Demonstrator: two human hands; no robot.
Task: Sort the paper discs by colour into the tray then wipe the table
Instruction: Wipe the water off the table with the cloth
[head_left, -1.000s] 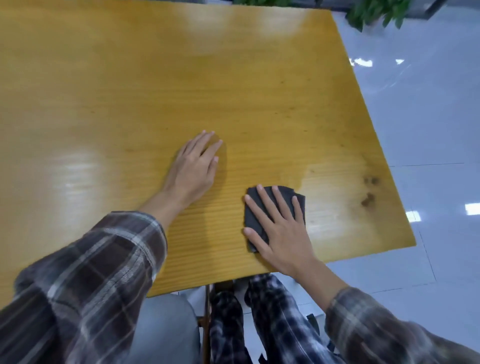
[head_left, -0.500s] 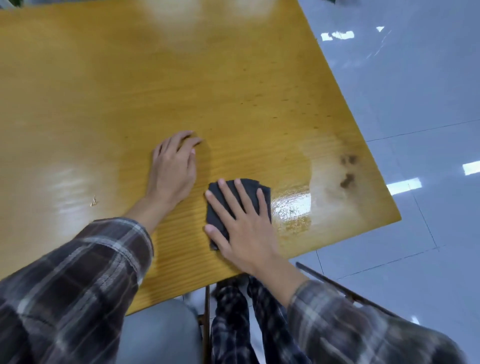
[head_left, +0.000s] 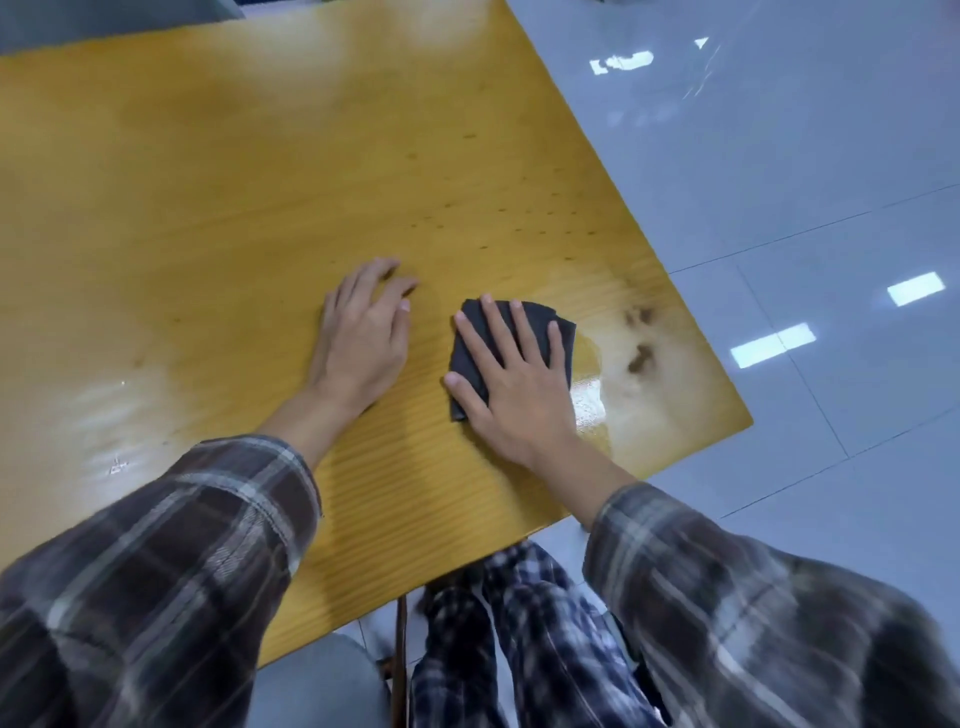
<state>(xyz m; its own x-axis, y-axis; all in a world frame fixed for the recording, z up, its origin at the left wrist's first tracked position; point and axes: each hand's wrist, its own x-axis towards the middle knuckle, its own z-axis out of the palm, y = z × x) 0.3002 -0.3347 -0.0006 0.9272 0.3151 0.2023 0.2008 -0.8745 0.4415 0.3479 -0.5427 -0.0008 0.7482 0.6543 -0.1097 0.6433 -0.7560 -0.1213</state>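
Note:
A folded dark grey cloth (head_left: 563, 332) lies on the yellow wooden table (head_left: 208, 234) near its right front corner. My right hand (head_left: 511, 379) presses flat on the cloth with straight, spread fingers. A short gap to its left, my left hand (head_left: 363, 332) rests palm down on the bare wood, fingers slightly bent at the tips, holding nothing. No paper discs and no tray are in view.
A wet, shiny streak (head_left: 589, 400) and dark stains (head_left: 639, 358) mark the wood just right of the cloth. The table's right edge and front corner (head_left: 748, 421) drop to a glossy tiled floor (head_left: 805, 182). A small scrap (head_left: 117, 465) lies at the left.
The view has swung and the table looks turned. My right hand and the cloth have slid from the table's front edge toward the stained patch; my left hand has stayed flat beside them.

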